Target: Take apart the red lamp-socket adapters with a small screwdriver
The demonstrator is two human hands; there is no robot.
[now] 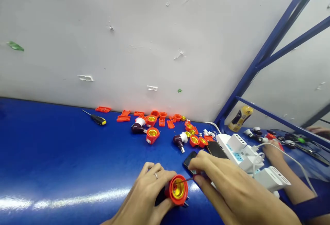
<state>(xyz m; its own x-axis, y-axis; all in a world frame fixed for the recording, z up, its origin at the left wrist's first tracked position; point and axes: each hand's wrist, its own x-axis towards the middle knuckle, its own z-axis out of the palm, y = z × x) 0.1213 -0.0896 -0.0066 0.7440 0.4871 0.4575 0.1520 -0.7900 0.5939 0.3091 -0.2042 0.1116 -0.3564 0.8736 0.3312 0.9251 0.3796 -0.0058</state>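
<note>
My left hand (144, 192) grips an orange lamp socket (177, 190) with a brass-coloured inside, its mouth turned toward the right. My right hand (221, 180) holds a thin screwdriver (187, 179) whose shaft reaches into the socket's mouth. Both hands rest low on the blue table (64, 156), near its front edge.
Several orange sockets and flat orange parts (152, 134) lie along the wall, with a black-and-yellow screwdriver (97, 118) to their left. Two phones (216, 149) and white power strips (239, 153) sit right of my hands. Another person's forearm (286, 173) lies beyond a blue frame (268, 49).
</note>
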